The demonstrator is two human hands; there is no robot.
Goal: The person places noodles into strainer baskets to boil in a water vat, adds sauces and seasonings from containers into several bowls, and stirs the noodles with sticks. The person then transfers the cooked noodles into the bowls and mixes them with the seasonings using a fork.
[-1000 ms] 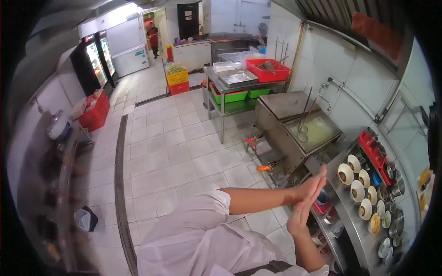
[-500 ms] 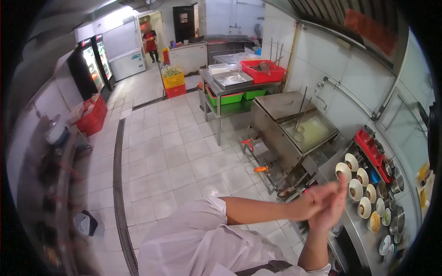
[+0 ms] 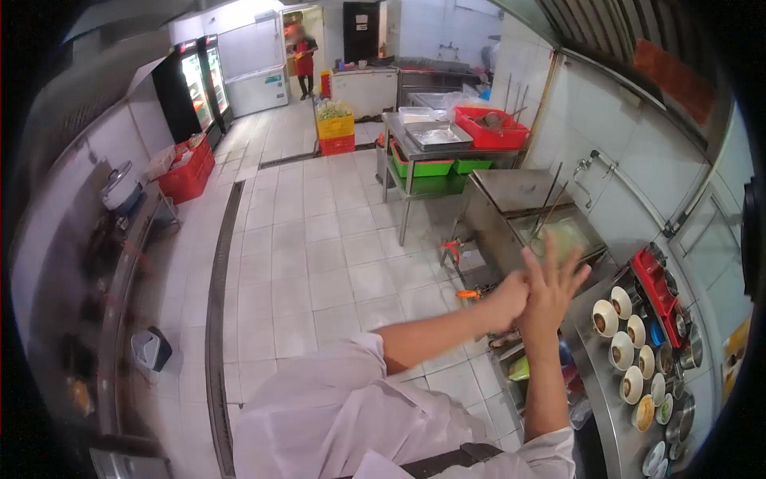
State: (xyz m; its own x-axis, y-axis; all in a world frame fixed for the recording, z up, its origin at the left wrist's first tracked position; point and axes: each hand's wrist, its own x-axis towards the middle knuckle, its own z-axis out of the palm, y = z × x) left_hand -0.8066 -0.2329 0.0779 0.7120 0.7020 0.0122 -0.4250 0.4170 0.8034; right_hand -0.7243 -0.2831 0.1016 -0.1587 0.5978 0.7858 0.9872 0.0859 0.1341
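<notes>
My left hand (image 3: 509, 298) is closed and presses against the thumb side of my right hand (image 3: 550, 291). What lies inside the left fist, if anything, is hidden. My right hand points upward, its fingers spread apart and slightly blurred, and the right thumb does not show. Both hands are in mid-air, above the floor and left of a steel counter (image 3: 589, 371). Several cream bowls (image 3: 621, 351) with brown contents stand on that counter, beside a bowl of orange-yellow food (image 3: 643, 414) and one with chopped green (image 3: 664, 409).
Behind my hands stands a steel cooking tank (image 3: 511, 191) with pale liquid. A steel table (image 3: 411, 152) holds a red basket (image 3: 499, 137) and a tray. Stacked yellow and red crates (image 3: 335, 128) sit farther back. A person (image 3: 303, 60) in a red apron is near the doorway.
The view has swung left and things appear shifted right. My hands, close together before, now show the right fingers spread and the left hand closed lower against it.
</notes>
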